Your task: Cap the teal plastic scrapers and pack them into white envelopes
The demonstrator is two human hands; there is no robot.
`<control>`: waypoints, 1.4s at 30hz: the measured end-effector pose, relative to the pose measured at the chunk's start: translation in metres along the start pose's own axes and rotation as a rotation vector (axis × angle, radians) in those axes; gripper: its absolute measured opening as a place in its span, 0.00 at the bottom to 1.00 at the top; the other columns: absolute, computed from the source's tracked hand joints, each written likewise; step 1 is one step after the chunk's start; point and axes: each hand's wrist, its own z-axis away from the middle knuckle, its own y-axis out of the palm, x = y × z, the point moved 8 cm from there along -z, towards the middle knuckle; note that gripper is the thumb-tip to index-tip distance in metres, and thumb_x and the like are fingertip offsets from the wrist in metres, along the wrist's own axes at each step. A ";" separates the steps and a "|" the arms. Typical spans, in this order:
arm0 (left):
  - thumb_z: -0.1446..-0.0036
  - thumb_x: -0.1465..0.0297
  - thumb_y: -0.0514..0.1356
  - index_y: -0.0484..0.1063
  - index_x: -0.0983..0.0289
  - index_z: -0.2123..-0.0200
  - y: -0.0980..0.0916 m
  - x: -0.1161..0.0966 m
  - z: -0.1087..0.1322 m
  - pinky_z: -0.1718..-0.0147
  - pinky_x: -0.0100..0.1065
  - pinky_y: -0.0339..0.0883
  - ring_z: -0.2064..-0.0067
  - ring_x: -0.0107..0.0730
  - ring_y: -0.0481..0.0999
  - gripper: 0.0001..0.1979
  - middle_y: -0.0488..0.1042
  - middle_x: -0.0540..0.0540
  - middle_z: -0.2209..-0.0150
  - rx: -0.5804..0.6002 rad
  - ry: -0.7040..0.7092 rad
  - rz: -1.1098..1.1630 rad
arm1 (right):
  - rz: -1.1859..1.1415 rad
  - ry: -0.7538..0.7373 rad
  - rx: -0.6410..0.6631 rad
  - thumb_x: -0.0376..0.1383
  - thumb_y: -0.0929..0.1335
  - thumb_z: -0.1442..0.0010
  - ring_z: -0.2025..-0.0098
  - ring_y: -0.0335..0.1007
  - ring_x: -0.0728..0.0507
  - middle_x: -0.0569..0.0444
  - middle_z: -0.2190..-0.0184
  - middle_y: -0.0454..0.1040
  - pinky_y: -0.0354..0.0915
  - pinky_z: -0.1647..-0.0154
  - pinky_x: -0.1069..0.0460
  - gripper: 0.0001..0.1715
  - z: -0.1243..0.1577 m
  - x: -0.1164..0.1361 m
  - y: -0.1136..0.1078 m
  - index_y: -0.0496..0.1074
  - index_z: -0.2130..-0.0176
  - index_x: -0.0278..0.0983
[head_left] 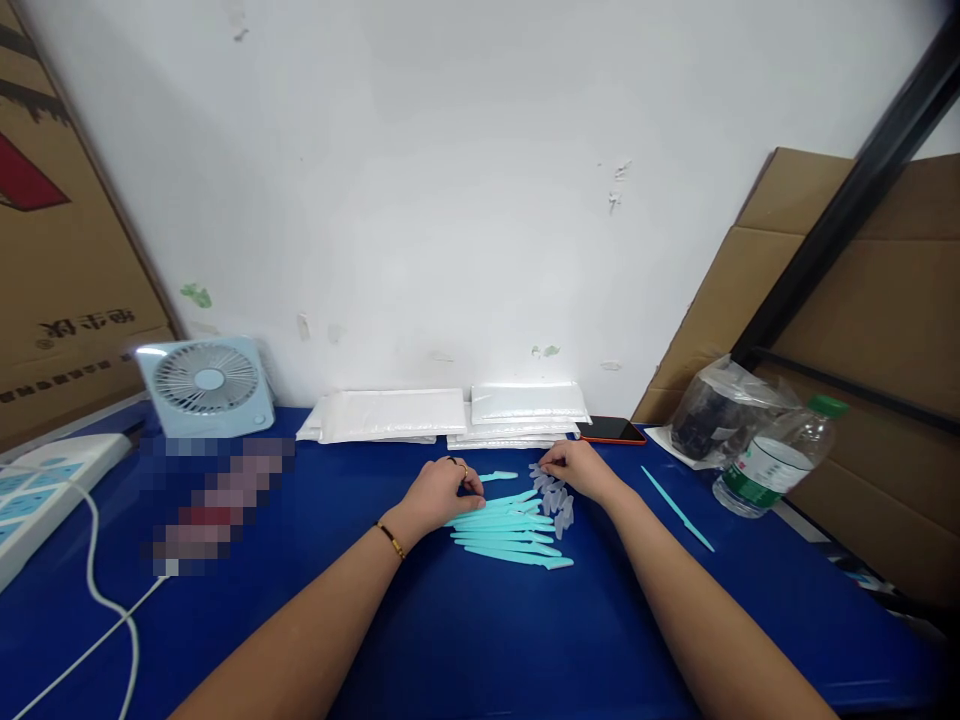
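My left hand (444, 492) wears a ring and bends its fingers over the handle ends of a fanned row of turquoise eyebrow razors (517, 530). One eyebrow razor (501, 476) juts out to the right from its fingers, blade end outward; the handle is hidden behind the hand. Among a small heap of clear plastic blade caps (555, 500), my right hand (574, 468) pinches a cap at the heap's far edge, mostly covered by the fingertips. A single eyebrow razor (677, 508) lies apart, right of my right forearm.
White padded packets (394, 415) are stacked along the wall, with a phone (611, 430) beside them. At right stand a plastic bottle (776, 460) and a bagged dark item (705, 415). A fan (208, 385), power strip (52, 490) and white cable (94, 560) occupy the left.
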 end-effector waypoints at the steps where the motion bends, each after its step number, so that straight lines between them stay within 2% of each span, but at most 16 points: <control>1: 0.51 0.63 0.61 0.75 0.57 0.68 0.001 -0.001 0.001 0.65 0.28 0.59 0.62 0.31 0.70 0.07 0.74 0.49 0.66 0.023 0.007 -0.001 | -0.014 -0.015 0.016 0.34 0.66 0.47 0.67 0.70 0.46 0.53 0.69 0.76 0.62 0.65 0.54 0.10 0.002 0.001 0.000 0.79 0.68 0.39; 4: 0.49 0.66 0.58 0.75 0.59 0.70 0.000 -0.001 0.003 0.67 0.27 0.58 0.65 0.29 0.71 0.06 0.74 0.49 0.68 0.036 -0.007 -0.034 | -0.061 -0.049 0.057 0.35 0.66 0.47 0.67 0.71 0.46 0.53 0.69 0.76 0.62 0.65 0.54 0.10 0.013 0.000 -0.001 0.79 0.68 0.39; 7: 0.45 0.67 0.55 0.74 0.60 0.70 -0.004 0.002 0.005 0.66 0.28 0.58 0.65 0.29 0.71 0.09 0.74 0.50 0.68 -0.023 -0.022 -0.082 | -0.083 -0.043 0.058 0.35 0.66 0.46 0.67 0.71 0.47 0.53 0.69 0.76 0.62 0.66 0.55 0.10 0.022 -0.004 -0.004 0.79 0.68 0.39; 10: 0.47 0.63 0.58 0.74 0.60 0.68 -0.003 0.003 0.004 0.67 0.28 0.58 0.64 0.30 0.71 0.08 0.73 0.50 0.66 -0.040 -0.006 -0.093 | -0.099 -0.035 0.037 0.35 0.66 0.47 0.67 0.71 0.47 0.52 0.69 0.75 0.62 0.66 0.54 0.10 0.023 -0.008 -0.004 0.79 0.69 0.38; 14: 0.48 0.67 0.59 0.73 0.60 0.71 -0.001 0.004 0.001 0.69 0.28 0.57 0.68 0.29 0.70 0.05 0.73 0.49 0.69 -0.046 0.004 -0.138 | -0.178 -0.025 0.019 0.35 0.68 0.48 0.69 0.70 0.47 0.52 0.69 0.75 0.63 0.69 0.54 0.08 0.016 -0.013 0.003 0.78 0.68 0.38; 19: 0.48 0.67 0.59 0.73 0.61 0.71 -0.004 0.009 0.000 0.70 0.28 0.57 0.68 0.29 0.70 0.04 0.73 0.49 0.70 -0.085 -0.047 -0.122 | -0.241 -0.125 0.058 0.38 0.68 0.46 0.69 0.70 0.48 0.53 0.69 0.74 0.64 0.69 0.54 0.09 0.011 0.000 0.015 0.78 0.66 0.39; 26: 0.48 0.68 0.60 0.73 0.60 0.70 -0.001 0.015 -0.004 0.69 0.28 0.57 0.67 0.29 0.70 0.04 0.74 0.49 0.69 -0.100 -0.070 -0.089 | -0.242 -0.178 0.001 0.39 0.67 0.44 0.70 0.70 0.49 0.52 0.69 0.73 0.64 0.71 0.54 0.10 0.004 0.018 0.025 0.78 0.65 0.38; 32: 0.48 0.67 0.59 0.73 0.60 0.70 -0.003 0.022 -0.005 0.70 0.28 0.57 0.68 0.29 0.71 0.04 0.74 0.49 0.70 -0.101 -0.111 -0.066 | -0.193 -0.183 0.009 0.37 0.67 0.44 0.70 0.70 0.49 0.53 0.69 0.73 0.65 0.70 0.55 0.09 0.004 0.018 0.022 0.77 0.67 0.38; 37: 0.47 0.67 0.58 0.73 0.61 0.71 -0.009 0.015 -0.003 0.70 0.30 0.56 0.67 0.30 0.71 0.05 0.75 0.49 0.69 -0.104 -0.096 -0.151 | -0.123 -0.142 0.003 0.34 0.66 0.45 0.71 0.68 0.50 0.53 0.68 0.72 0.63 0.70 0.56 0.07 0.008 0.010 0.017 0.75 0.67 0.37; 42: 0.44 0.70 0.52 0.72 0.64 0.73 -0.010 -0.005 -0.001 0.69 0.33 0.54 0.70 0.32 0.72 0.11 0.75 0.54 0.72 -0.091 0.004 -0.426 | 0.017 -0.214 0.002 0.30 0.66 0.48 0.72 0.66 0.50 0.54 0.70 0.71 0.60 0.71 0.56 0.07 0.009 0.023 0.017 0.74 0.68 0.37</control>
